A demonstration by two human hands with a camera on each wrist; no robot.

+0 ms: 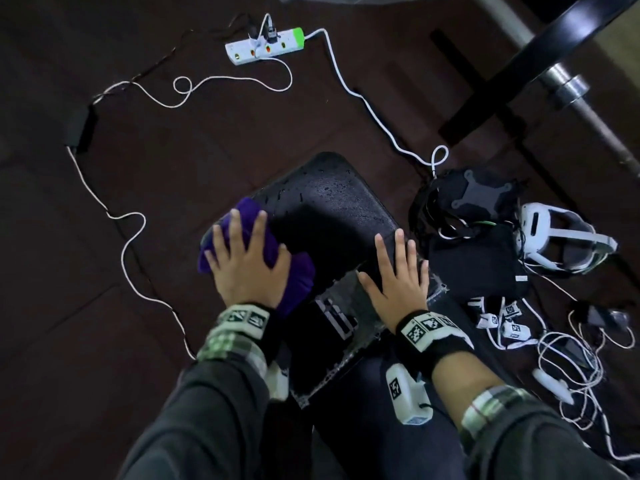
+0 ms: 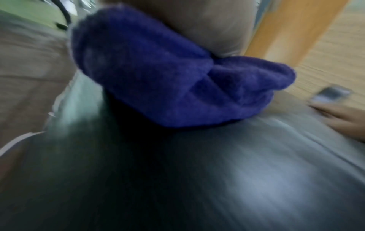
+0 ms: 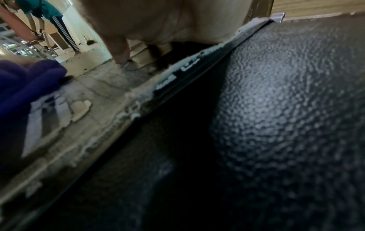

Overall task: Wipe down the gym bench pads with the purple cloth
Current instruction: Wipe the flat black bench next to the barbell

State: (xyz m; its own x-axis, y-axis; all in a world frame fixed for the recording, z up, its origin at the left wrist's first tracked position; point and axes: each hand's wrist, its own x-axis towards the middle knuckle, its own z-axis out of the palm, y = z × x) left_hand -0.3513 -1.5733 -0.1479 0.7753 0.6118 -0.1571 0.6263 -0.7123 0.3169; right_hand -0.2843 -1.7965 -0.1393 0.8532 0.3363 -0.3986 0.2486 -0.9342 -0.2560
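Head view alone shows the whole layout: a black bench pad (image 1: 322, 216), rounded at its far end and beaded with water drops, with dark floor open on its left and far sides. Left hand (image 1: 247, 261) lies flat on the bunched purple cloth (image 1: 294, 282), fingers spread and nearly straight, pressing it onto the pad's left edge. Right hand (image 1: 396, 282) rests palm down, fingers straight, on the pad's near right corner, holding nothing.

Left wrist view, blurred, adds the cloth (image 2: 168, 75) as thick, fuzzy folds lying on smooth, glossy pad surface (image 2: 217, 179). Right wrist view shows what the others do not: a pebbled grain on the pad (image 3: 286, 109) and a frayed, whitish, peeling seam (image 3: 138, 100) running along its edge.

Right side of the pad is crowded: a white headset (image 1: 561, 237), a black pouch (image 1: 478, 258) and tangled white cables (image 1: 571, 358) lie just beside it. A white power strip (image 1: 265, 46) sits well apart on the floor beyond the pad's far end.
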